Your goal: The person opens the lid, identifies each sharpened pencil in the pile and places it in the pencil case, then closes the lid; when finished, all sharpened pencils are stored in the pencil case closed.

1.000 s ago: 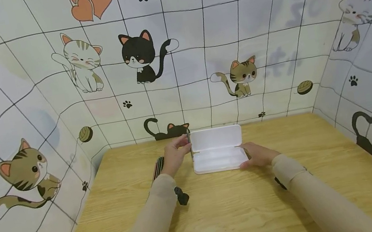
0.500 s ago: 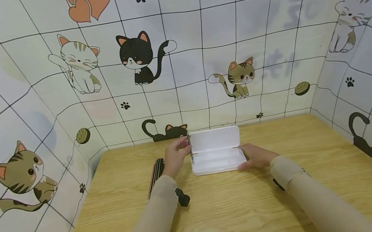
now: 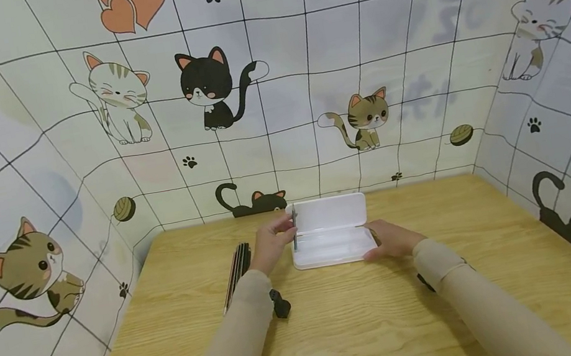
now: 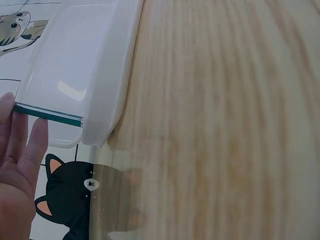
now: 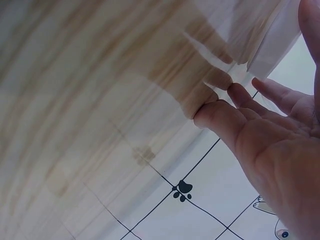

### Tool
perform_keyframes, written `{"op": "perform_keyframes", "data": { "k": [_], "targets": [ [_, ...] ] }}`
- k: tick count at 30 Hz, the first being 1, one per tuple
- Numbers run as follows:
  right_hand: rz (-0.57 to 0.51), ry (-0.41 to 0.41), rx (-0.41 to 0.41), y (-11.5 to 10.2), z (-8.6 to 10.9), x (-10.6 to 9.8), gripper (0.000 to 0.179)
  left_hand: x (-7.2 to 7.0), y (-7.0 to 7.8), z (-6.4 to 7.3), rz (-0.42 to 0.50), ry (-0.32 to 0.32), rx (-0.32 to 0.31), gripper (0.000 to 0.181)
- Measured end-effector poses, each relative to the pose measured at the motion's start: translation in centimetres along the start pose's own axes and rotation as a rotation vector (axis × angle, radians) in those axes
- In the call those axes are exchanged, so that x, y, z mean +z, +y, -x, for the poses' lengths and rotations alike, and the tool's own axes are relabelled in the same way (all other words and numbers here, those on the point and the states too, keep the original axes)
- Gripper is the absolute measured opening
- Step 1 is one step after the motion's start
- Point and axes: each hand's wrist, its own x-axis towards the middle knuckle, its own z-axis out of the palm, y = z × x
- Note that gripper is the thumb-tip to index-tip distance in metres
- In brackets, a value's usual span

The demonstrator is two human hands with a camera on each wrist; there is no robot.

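Forearms [image 3: 229, 351] stretched forward, left hand [image 3: 270, 247] pinching a green stick [image 4: 62, 118], right hand [image 3: 394, 238] gripping an open white case [image 3: 331, 214]

"How does the case [image 3: 338, 249] look?"
"White and oblong, with rounded corners. It lies open on the table [image 3: 345, 332], its long side facing the person, and its lid [image 3: 332, 213] is raised at the back."
"Is it held?"
"The right hand [image 3: 394, 238] holds it at the right end, thumb at the front corner."
"And the other thing?"
"A thin stick [image 4: 62, 118], dark green along one side. The left hand [image 3: 273, 244] pinches it."
"Where?"
"At the left end of the case, running from front to back. Whether it touches the bottom, I can't tell."
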Motion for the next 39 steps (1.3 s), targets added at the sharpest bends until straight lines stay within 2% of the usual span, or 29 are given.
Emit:
{"op": "perform_keyframes", "data": {
  "k": [11,15,19,22,30,34,39],
  "targets": [
    [0.001,-0.006,0.006,-0.2,0.1,0.1,0.093,0.6,-0.7,-0.6,-0.046,-0.063,0.001,0.034],
    [-0.004,-0.004,0.005,-0.2,0.1,0.1,0.093,0.8,-0.9,-0.8,-0.109,-0.093,-0.004,0.032],
    [-0.002,0.004,0.011,-0.1,0.1,0.0,0.093,1.1,-0.8,-1.1,-0.176,-0.142,0.020,0.030],
    [-0.003,0.008,0.009,-0.1,0.0,0.0,0.092,1.5,-0.9,-1.6,-0.221,-0.182,0.009,0.028],
    [-0.007,0.019,-0.050,0.1,-0.3,0.1,0.084,2.6,-0.8,-2.5,-0.323,-0.283,0.008,0.026],
    [-0.010,0.014,-0.022,0.1,-0.3,0.3,0.087,3.1,-0.9,-2.7,-0.381,-0.336,0.013,0.025],
    [-0.010,0.018,0.000,0.1,-0.3,0.2,0.088,3.9,-0.2,-2.8,-0.456,-0.364,-0.013,0.024]
  ]
}}
